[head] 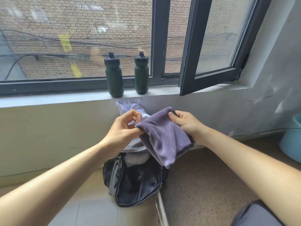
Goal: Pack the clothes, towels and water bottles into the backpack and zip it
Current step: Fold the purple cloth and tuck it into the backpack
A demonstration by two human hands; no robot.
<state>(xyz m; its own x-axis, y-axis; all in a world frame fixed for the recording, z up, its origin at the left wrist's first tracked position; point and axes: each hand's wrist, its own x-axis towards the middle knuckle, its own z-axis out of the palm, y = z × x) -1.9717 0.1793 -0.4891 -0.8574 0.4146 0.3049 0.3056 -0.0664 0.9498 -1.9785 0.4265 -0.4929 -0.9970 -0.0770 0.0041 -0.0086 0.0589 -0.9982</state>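
Head view: towel (pixel 162 137), purple and folded, is held in the air between both hands. The left hand (pixel 125 128) pinches the towel's left corner between thumb and fingertips. The right hand (pixel 185 123) grips the upper right corner, thumb on top and fingers behind the cloth. The hands are apart, with the towel spanning the gap and its lower end hanging free.

The backpack (pixel 135 181), dark and unzipped, lies on the floor (pixel 203 185) directly below the hands, with pale cloth in its mouth. A white garment (pixel 128 106) rises behind the left hand; contact with that hand cannot be determined.

Beyond the hands, on the windowsill (pixel 65 98), the first water bottle (pixel 114 75) stands upright above the left hand. The second water bottle (pixel 141 74) stands upright just beside it, above the gap between the hands. Both are dark green and capped. A blue basin (pixel 291 141) sits well to the right of the right hand.
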